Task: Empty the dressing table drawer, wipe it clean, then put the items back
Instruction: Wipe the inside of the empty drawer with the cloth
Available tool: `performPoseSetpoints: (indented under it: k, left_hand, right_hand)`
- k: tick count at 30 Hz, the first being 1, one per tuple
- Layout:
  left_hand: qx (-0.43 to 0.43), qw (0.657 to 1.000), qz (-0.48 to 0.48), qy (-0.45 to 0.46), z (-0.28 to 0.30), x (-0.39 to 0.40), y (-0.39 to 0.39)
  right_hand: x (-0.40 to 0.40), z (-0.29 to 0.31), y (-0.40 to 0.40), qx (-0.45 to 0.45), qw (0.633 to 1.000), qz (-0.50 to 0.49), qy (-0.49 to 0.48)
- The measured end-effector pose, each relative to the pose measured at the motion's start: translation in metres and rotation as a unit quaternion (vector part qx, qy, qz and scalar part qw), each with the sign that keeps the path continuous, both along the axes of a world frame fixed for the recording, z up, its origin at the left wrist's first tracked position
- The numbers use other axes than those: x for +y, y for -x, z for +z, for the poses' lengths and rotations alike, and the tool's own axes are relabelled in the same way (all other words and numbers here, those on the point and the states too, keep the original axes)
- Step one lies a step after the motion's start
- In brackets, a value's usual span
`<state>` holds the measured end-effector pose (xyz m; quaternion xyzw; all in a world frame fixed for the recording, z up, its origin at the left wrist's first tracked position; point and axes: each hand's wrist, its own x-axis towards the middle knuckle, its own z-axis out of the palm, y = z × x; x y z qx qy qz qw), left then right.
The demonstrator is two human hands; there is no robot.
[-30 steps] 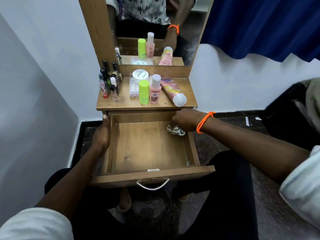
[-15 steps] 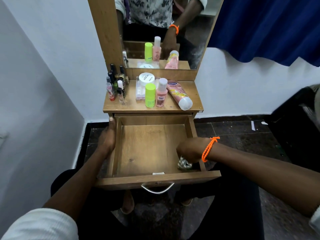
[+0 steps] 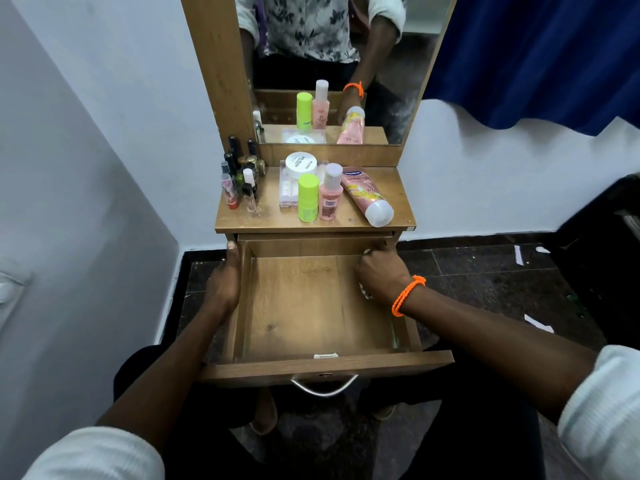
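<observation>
Item: dressing table drawer [image 3: 311,306], pulled fully out, interior bare wood, nothing lying on its floor; metal bail handle [image 3: 324,388] on the front panel. Left hand [image 3: 223,285]: laid along the outer face of the drawer's left wall, fingers extended, thumb at the rear corner, bracing the box. Right hand [image 3: 379,273], with an orange wrist cord [image 3: 407,294]: fingers curled, closed round a small patterned cloth [image 3: 365,292], only scraps of which show beneath the fist; it sits against the inner face of the right wall, near the back corner. Contents, all removed to the table top [image 3: 277,220]: white jar [image 3: 301,165] resting on a clear case, lime-green bottle [image 3: 308,197], pink bottle [image 3: 330,192], pink tube [image 3: 367,197] lying on its side, cluster of nail-polish bottles [image 3: 242,178] at the left. Stage, by judgement: emptying done, wiping in hand, refilling not begun. Handling note: wipe each wall along its whole length, push the cloth well into the corners and the joint where wall meets floor, then sweep the floor front to back; hold the left-hand brace so the drawer does not rack or slide in. Risk: an elbow lifted carelessly could topple the upright bottles above.
</observation>
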<state>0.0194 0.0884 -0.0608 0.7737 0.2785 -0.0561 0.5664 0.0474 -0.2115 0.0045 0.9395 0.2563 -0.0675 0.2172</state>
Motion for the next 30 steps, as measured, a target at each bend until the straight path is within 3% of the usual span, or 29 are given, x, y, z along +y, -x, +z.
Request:
performPoseSetpoints:
  k: [5, 13, 20, 23, 28, 30]
  left_hand:
    - [0.0, 1.0, -0.012, 0.001, -0.002, 0.002, 0.0]
    - [0.016, 1.0, 0.002, -0.009, 0.001, 0.0, 0.0]
    - [0.009, 1.0, 0.003, -0.023, 0.012, -0.005, 0.003]
    - [0.002, 1.0, -0.008, -0.028, 0.011, -0.005, 0.002]
    - [-0.002, 0.998, -0.013, -0.054, 0.014, -0.006, 0.005]
    - [-0.013, 0.993, 0.01, -0.116, 0.018, -0.008, 0.006]
  right_hand:
    - [-0.001, 0.003, -0.006, 0.05, 0.999, 0.0, -0.011]
    - [0.001, 0.005, 0.036, 0.266, 0.961, 0.032, 0.072]
    - [0.001, 0.064, 0.045, 0.339, 0.932, 0.009, 0.125]
    - [-0.006, 0.051, 0.027, 0.382, 0.919, -0.049, 0.078]
    - [-0.025, 0.061, 0.006, 0.43, 0.884, -0.111, -0.148]
    - [-0.031, 0.064, 0.004, 0.422, 0.86, -0.145, -0.247]
